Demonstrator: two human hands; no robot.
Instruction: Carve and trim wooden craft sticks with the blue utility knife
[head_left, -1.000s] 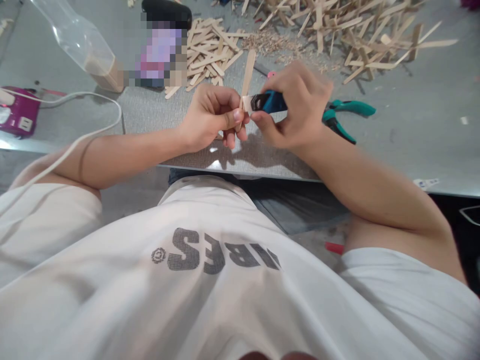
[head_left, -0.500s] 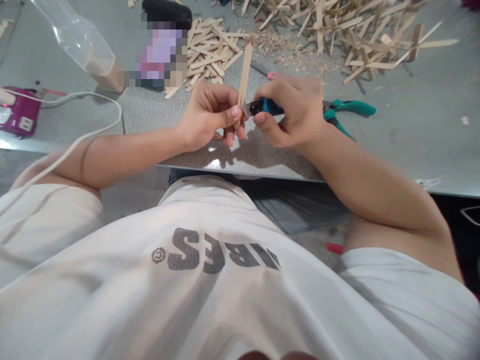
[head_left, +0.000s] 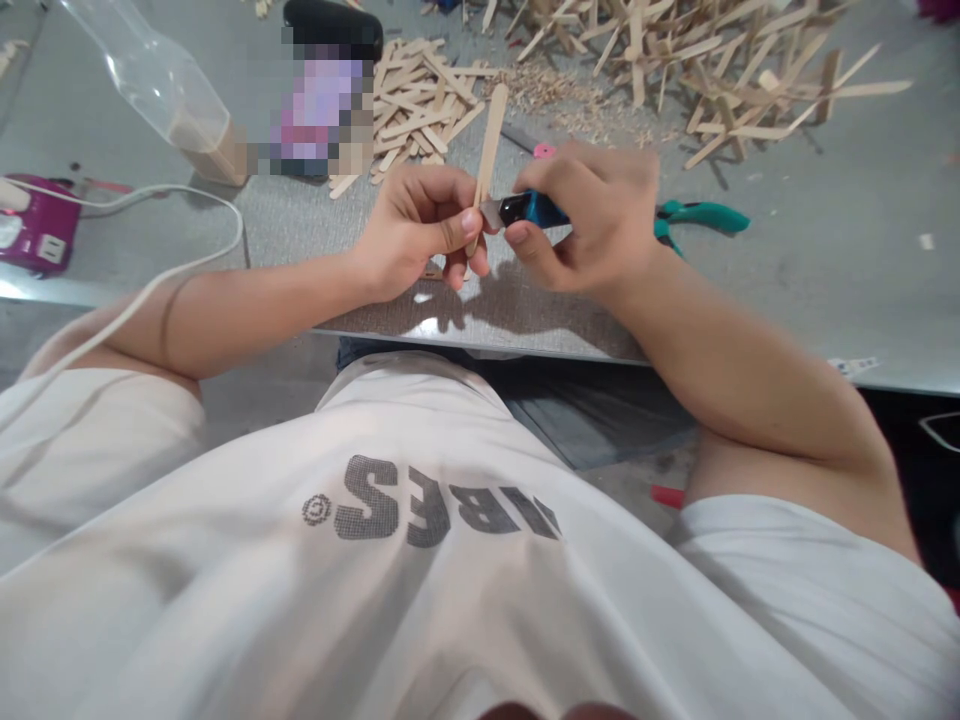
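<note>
My left hand [head_left: 424, 225] pinches a wooden craft stick [head_left: 491, 140] near its lower end; the stick points up and away from me. In my right hand [head_left: 589, 215] is a blue-and-black utility knife [head_left: 536, 208], its short metal blade against or very close to the stick's right edge beside my left fingertips. Beyond my hands lies a pile of craft sticks [head_left: 424, 105]. A thin tool with a pink end [head_left: 544, 151] lies just past my right hand and is partly hidden by it. Under my left fingers, a small piece of wood shows on the table.
Teal-handled pliers [head_left: 705, 215] lie right of my right hand. Wood shavings [head_left: 570, 95] and a tangle of joined sticks [head_left: 735, 90] spread at the back. On the left are a clear plastic bottle [head_left: 172, 90], a purple power socket [head_left: 49, 225] and a white cable [head_left: 225, 205].
My right hand has shifted slightly right with the utility knife, and more of its blade shows. The craft stick has tilted a little; my left hand stays nearly still.
</note>
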